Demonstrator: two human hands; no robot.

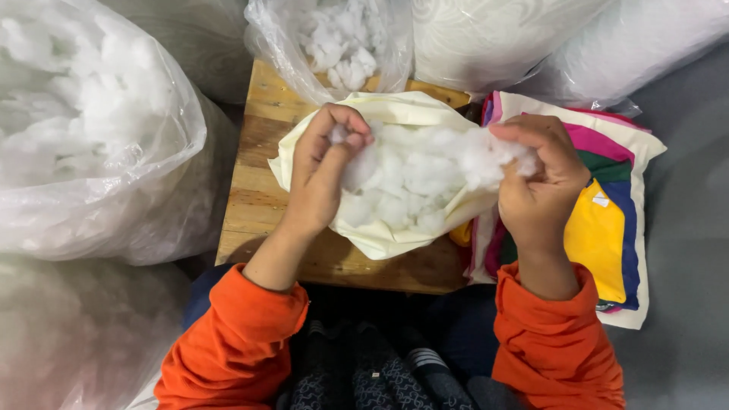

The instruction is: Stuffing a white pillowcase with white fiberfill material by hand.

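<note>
Fingers (345,125) of the left hand (326,163) were curled tight, pinching a small tuft of white stuffing (414,178) against the thumb. Across from it, the right hand (541,182) had its fingertips (510,133) bunched closed on the far end of the same fluffy mass, so the stuffing stretched between the two hands in a loose, wispy band. Both wrists came out of orange sleeves (235,342).

Most of the stuffing sat heaped in the open mouth of a pale cream cover (395,114), which lay on a small wooden table (254,197) directly in front of the person. The cover's edges folded up around the heap, with the left hand over its left part and the right hand just past its right edge.

Beside the table, under the right hand, lay a stack of cloth (607,228) in yellow, blue, green and pink panels with a white border. A large clear bag (99,129) full of white stuffing stood at the left, touching the table's edge. Another open bag (334,42) of the same filling sat at the table's far side, just beyond the cover, and more white bundles (531,38) crowded the upper right. Grey floor (683,228) showed at the right.
</note>
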